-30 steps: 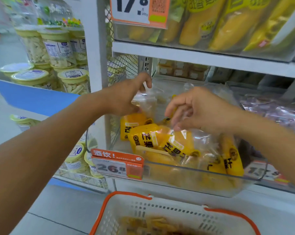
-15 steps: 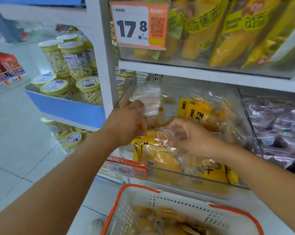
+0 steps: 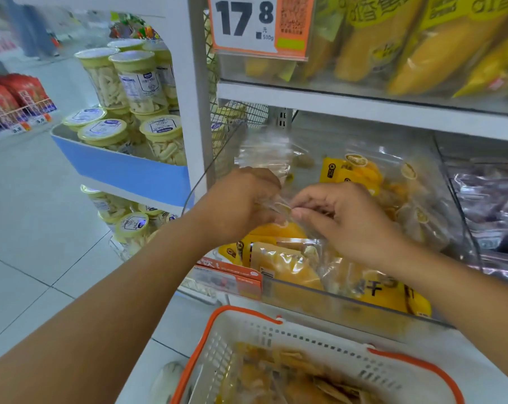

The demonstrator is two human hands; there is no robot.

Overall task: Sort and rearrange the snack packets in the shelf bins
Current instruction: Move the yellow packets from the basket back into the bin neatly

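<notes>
A clear plastic shelf bin holds several yellow dried-mango snack packets with clear windows. My left hand and my right hand meet above the front packets. Both pinch the clear crinkled top of one packet between them. More yellow packets lean against the back of the bin. My forearms cover part of the bin's front row.
A white basket with orange rim sits below the bin and holds more yellow packets. A neighbouring bin of purple packets is at right. Yellow bags fill the upper shelf. Lidded snack jars stand at left on a blue tray.
My hands have drawn together over the front of the bin and now share one packet's clear top. The view has tilted down, so the basket shows more.
</notes>
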